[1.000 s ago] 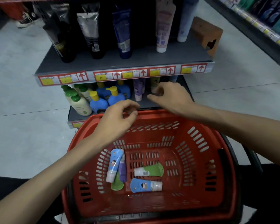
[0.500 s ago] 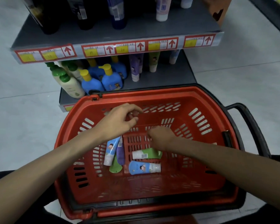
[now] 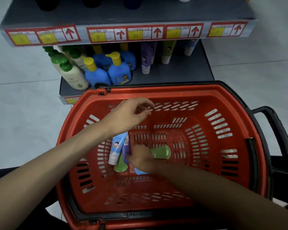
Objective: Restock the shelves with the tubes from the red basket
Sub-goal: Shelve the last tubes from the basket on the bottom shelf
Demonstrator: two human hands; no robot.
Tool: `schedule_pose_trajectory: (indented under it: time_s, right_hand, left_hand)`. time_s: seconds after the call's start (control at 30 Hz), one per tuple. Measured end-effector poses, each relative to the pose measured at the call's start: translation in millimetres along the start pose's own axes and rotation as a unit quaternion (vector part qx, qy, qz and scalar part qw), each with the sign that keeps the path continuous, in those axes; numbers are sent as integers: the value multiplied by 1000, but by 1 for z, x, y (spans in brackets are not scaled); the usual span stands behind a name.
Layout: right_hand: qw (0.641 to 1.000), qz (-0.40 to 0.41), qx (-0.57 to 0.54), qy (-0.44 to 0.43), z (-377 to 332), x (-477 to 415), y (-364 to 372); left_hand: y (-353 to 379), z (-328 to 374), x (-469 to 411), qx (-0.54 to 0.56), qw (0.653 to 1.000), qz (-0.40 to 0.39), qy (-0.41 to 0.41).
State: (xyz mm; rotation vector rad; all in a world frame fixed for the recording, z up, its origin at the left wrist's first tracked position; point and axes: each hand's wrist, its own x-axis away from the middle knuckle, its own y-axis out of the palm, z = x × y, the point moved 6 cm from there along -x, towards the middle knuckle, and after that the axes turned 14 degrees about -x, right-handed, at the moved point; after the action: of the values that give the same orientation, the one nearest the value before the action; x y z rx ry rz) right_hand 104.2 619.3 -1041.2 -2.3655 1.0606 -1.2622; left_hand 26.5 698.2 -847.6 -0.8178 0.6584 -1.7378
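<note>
The red basket [image 3: 223, 100] stands in front of the low shelf [image 3: 181, 70]. Lying on its floor are a light blue tube [image 3: 116, 146], a purple tube [image 3: 126, 146], a green tube [image 3: 120, 166] partly under them, and a second green tube [image 3: 162, 152]. A blue tube [image 3: 138, 171] shows only as a sliver under my right wrist. My right hand [image 3: 141, 157] is down in the basket, fingers curled over the cap end of the second green tube. Loosely curled and holding nothing, my left hand [image 3: 130, 115] hovers over the basket's far left part.
Purple [image 3: 146, 58], green [image 3: 167, 52] and pale [image 3: 189, 48] tubes stand cap-down on the low shelf, beside blue pump bottles [image 3: 119, 70] and cream ones [image 3: 73, 75]. An upper shelf edge with price labels [image 3: 126, 33] overhangs them. The basket's black handle [image 3: 279, 130] sticks out right.
My right hand came back from the shelf, went down into the basket and closed over the green tube. The left hand stayed over the basket. My view tilted downward.
</note>
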Motion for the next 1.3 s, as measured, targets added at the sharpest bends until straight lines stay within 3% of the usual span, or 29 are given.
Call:
schedule_pose_trajectory:
  time_s: [0.13, 0.37, 0.5, 0.67, 0.8, 0.93, 1.07, 1.3]
  right_hand:
    - [979, -72, -151, 117, -13, -19, 19]
    - [960, -28, -213, 177, -8, -27, 16]
    - [979, 0, -158, 129, -16, -1, -20]
    - [998, 49, -36, 3, -30, 69, -135]
    - [986, 144, -28, -77, -60, 156, -246]
    - [950, 243, -119, -159, -112, 220, -325]
    - [918, 311, -127, -212, -133, 191, -356]
    - [935, 335, -74, -93, -98, 40, -353]
  left_hand:
    - [-2, -6, -2, 7, 999, -32, -5]
    - [-9, -8, -3, 14, 999, -42, -8]
    - [-11, -4, -2, 8, 999, -41, -6]
    - [-18, 0, -1, 17, 999, -38, -6]
    - [-19, -2, -1, 28, 999, -35, -4]
    - [-18, -4, -4, 44, 998, -41, -5]
    - [-17, -2, -5, 39, 998, -47, -6]
    - [-16, -4, -5, 39, 998, -44, -7]
